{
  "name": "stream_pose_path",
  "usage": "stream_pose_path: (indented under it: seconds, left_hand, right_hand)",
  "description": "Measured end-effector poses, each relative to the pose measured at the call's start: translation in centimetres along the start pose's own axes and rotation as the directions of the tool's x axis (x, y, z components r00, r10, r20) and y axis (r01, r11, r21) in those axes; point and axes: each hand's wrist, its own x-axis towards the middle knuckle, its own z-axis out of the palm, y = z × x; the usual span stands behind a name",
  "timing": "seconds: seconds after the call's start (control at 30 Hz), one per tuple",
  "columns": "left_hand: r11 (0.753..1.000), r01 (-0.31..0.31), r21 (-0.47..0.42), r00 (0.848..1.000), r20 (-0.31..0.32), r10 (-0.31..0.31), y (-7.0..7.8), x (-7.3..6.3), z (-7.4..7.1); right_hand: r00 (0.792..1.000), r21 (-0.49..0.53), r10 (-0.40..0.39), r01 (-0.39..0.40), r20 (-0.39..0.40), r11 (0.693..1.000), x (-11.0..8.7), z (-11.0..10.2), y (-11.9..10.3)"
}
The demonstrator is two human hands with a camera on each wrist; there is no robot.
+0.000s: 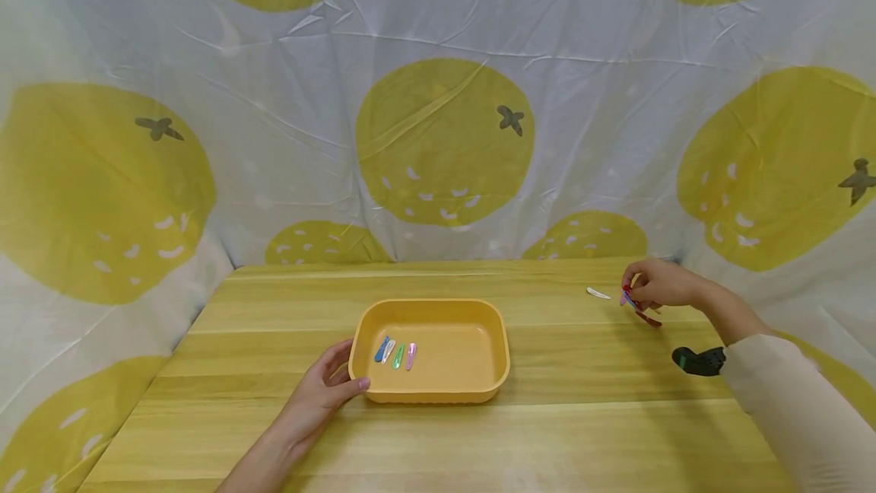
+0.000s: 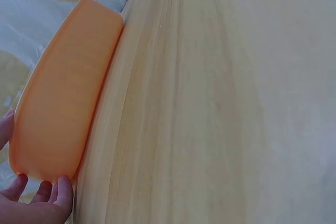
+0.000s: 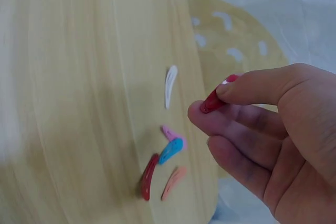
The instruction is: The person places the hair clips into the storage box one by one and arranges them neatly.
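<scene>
The wood-grained desk (image 1: 582,440) bears a yellow tray (image 1: 458,360). Right of it lie a white clip (image 3: 170,87), a pink clip (image 3: 168,132), a blue clip (image 3: 170,151), a dark red clip (image 3: 149,178) and an orange clip (image 3: 173,183); the blue one seems to overlap the pink.

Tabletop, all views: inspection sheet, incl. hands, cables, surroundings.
Surface: wood-grain table.
Job's things: yellow tray holding blue hairclip, white hairclip, green hairclip, pink hairclip; on the table, loose white hairclip, loose pink hairclip, loose blue hairclip, dark red hairclip, orange hairclip.
Clutter: dark object near the right sleeve, cannot tell what.
Hands: left hand grips the tray's left end; right hand pinches a red hairclip above the table.
Cables: nothing seen.
Surroundings: pale cloth with yellow fruit prints.
</scene>
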Motion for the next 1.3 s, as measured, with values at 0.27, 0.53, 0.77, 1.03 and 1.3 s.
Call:
stream_pose_path:
  seconds: [0.27, 0.53, 0.77, 1.03, 1.3]
  left_hand:
    - [1.000, -0.004, 0.011, 1.000, -0.015, 0.004, 0.0, -0.2, 0.2]
    - [1.000, -0.003, 0.006, 1.000, -0.021, 0.003, 0.0, -0.3, 0.4]
    - [1.000, -0.008, -0.009, 1.000, -0.021, 0.008, -0.1, -0.2, 0.5]
    - [1.000, -0.006, -0.008, 1.000, -0.026, 0.006, -0.2, -0.2, 0.6]
    - [1.000, -0.004, -0.006, 1.000, -0.026, 0.004, -0.3, -0.3, 0.5]
  right_hand:
    - [1.000, -0.047, -0.015, 0.014, -0.024, 0.999, 1.3, 0.6, -1.9]
    - [0.998, -0.055, -0.063, 0.064, 0.016, 0.996, 2.5, 1.0, -4.0]
    - [0.994, -0.061, -0.106, 0.107, 0.024, 0.992, 3.9, 2.0, -5.2]
    - [0.989, -0.049, -0.135, 0.138, 0.056, 0.989, 4.8, 2.9, -6.9]
    - [0.982, -0.066, -0.165, 0.171, 0.093, 0.983, 6.0, 3.3, -8.8]
